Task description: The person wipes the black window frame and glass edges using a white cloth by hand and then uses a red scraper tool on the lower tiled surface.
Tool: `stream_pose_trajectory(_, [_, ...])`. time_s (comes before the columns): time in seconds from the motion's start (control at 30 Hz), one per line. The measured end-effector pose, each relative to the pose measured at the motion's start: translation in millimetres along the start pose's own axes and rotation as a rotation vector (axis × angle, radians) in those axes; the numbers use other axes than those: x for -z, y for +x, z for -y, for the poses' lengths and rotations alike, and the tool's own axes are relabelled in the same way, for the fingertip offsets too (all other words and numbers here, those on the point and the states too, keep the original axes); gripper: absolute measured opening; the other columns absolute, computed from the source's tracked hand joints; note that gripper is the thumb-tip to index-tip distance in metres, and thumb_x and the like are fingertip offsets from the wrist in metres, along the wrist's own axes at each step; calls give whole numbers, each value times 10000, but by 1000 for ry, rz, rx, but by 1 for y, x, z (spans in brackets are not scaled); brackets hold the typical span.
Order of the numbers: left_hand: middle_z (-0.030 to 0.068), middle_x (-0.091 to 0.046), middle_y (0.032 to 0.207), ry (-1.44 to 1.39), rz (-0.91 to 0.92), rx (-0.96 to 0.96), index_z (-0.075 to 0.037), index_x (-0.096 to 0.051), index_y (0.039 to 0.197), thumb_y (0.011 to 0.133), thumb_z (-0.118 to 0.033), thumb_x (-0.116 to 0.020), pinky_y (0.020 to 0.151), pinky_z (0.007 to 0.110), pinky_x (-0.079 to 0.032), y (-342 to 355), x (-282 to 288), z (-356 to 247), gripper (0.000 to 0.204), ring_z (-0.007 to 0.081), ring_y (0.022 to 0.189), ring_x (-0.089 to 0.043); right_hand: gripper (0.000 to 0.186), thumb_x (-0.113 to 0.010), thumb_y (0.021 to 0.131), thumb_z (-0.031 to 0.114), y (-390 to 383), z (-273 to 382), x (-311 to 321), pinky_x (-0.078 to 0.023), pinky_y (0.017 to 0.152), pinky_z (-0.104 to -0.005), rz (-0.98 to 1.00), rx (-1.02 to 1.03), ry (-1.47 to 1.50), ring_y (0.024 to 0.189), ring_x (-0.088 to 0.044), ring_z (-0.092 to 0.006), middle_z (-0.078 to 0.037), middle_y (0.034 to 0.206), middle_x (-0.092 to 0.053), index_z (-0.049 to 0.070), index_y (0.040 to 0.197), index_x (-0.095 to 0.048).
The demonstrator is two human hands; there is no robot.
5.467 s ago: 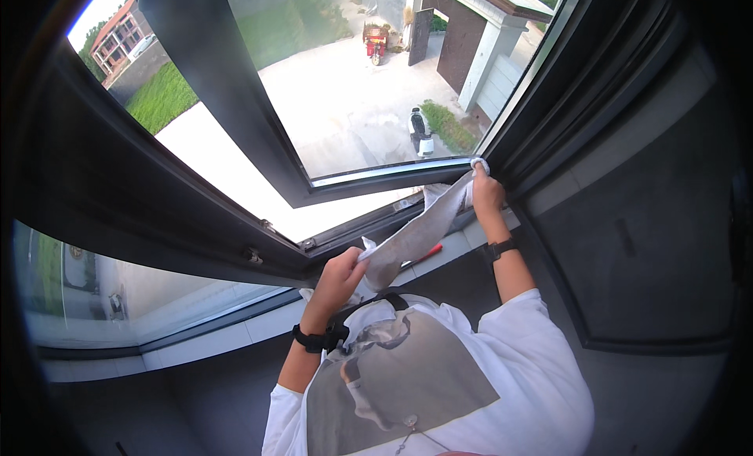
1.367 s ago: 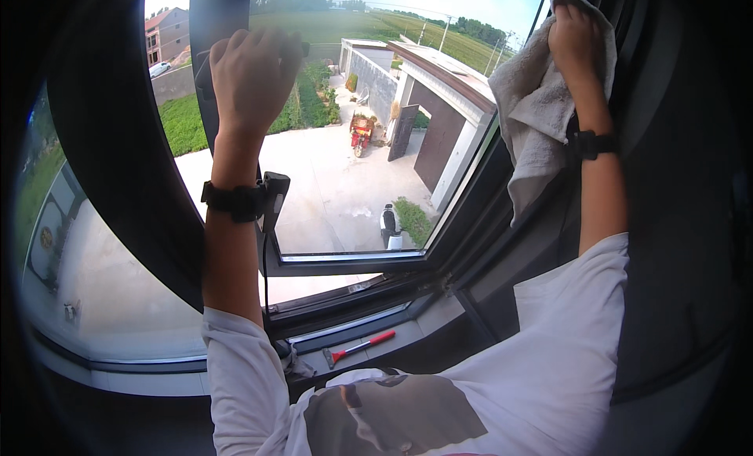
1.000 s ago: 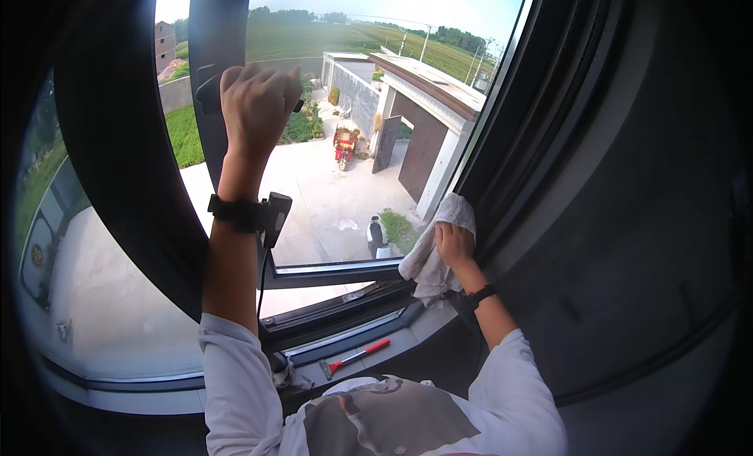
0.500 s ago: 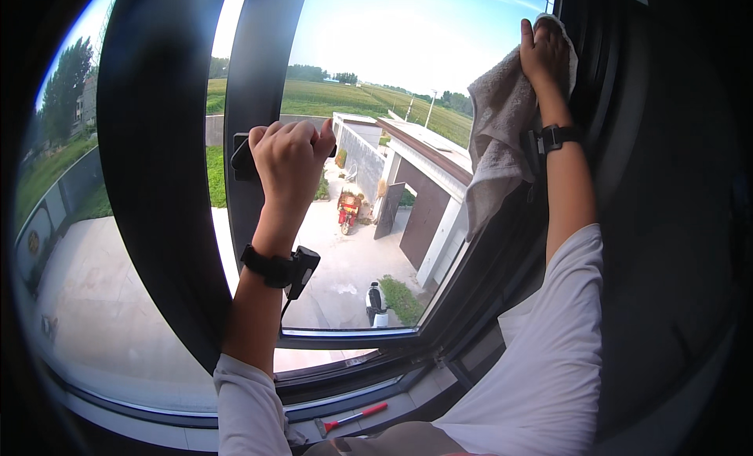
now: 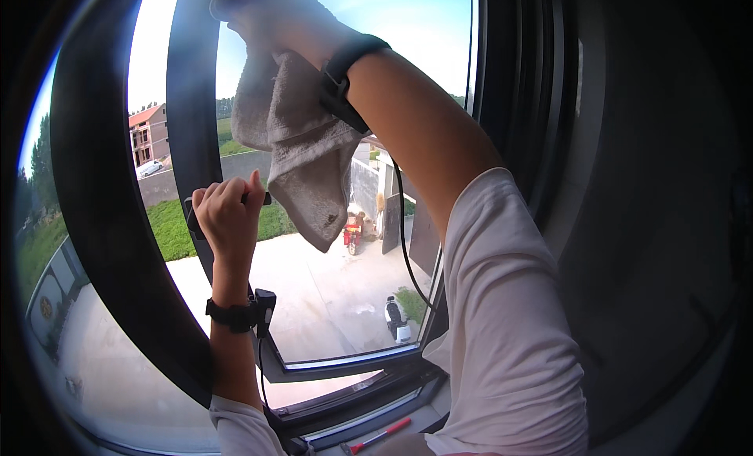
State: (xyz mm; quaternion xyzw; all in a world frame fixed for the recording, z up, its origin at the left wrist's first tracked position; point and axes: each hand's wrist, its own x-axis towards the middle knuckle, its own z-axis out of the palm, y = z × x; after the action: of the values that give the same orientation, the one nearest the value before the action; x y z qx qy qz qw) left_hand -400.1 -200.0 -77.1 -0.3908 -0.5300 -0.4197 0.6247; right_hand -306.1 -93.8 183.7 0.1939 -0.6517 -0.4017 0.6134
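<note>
My left hand is closed around the dark window handle on the left upright of the opened window sash. Up at the top left of the pane, my right hand presses a grey towel to the glass. The towel hangs down in folds, with a small dark stain near its lower corner. The fingers of my right hand are partly hidden by the towel and the picture's upper edge. Black bands with small box-like devices sit on both wrists.
A red-handled scraper-like tool lies on the sill below. Dark frame profiles stand at the right. A black cable hangs from my right wrist. Beyond the glass are a yard, a red three-wheeler and a white scooter.
My right hand has swept the towel from the upper right frame across to the pane's upper left. My left hand still grips the handle; it appears lower and further left as the view shifted.
</note>
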Motion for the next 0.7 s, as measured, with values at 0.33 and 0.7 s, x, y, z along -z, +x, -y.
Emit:
stream_pose_trajectory(0.33, [50,-449,494,-40,4,51,-84,-404,522,794,-170,-675,590,339,-312,3,2,-7,394,216,478,-437,322,-451,853,309,-121,-246,49,-460,846,-428,-132,-569,-378,977,-582,-341,-180,1012,-623,54,963,-614])
stream_pose_trajectory(0.7, [48,-483,490,-27,23,100,-85,-456,512,810,-136,-633,628,346,-333,-6,7,-11,351,212,492,-476,523,-352,889,397,-37,-181,15,-360,1006,-499,22,-628,-564,1225,-414,-403,-233,1337,-422,56,1245,-525])
